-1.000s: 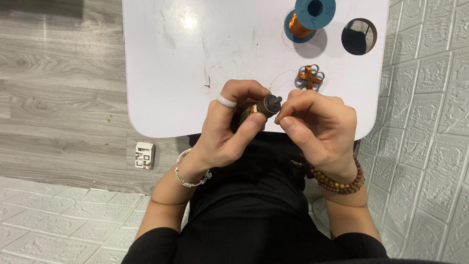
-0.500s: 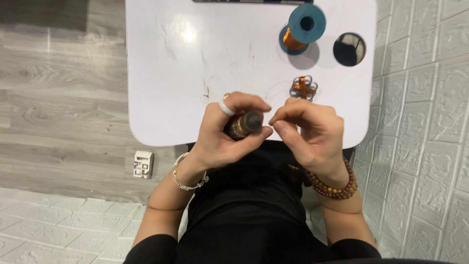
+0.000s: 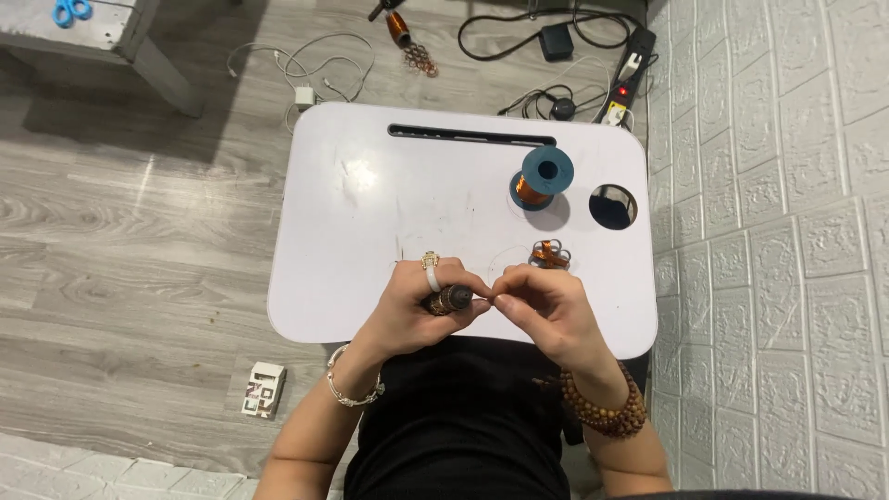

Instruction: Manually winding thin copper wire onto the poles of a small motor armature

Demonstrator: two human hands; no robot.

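My left hand (image 3: pixel 419 308) grips a small dark round part wound with copper wire (image 3: pixel 449 300) over the near edge of the white lap table (image 3: pixel 361 231). My right hand (image 3: pixel 546 313) pinches a thin strand of wire right beside that part, fingertips almost touching the left hand. A faint loop of wire arcs up from my fingers toward a blue spool of copper wire (image 3: pixel 541 178) standing at the table's far right. A small wound copper piece (image 3: pixel 548 255) lies just beyond my right hand.
A round cup hole (image 3: pixel 612 206) sits at the table's right edge and a slot (image 3: pixel 482 136) along its far edge. Cables, a power strip (image 3: pixel 626 67) and another copper coil (image 3: pixel 400 28) lie on the wood floor beyond. A small box (image 3: pixel 263 389) lies at lower left.
The view has pulled back and tilted, showing the whole table and the floor beyond. Both hands stay together on the small wound part, the right fingers shifting along the wire.
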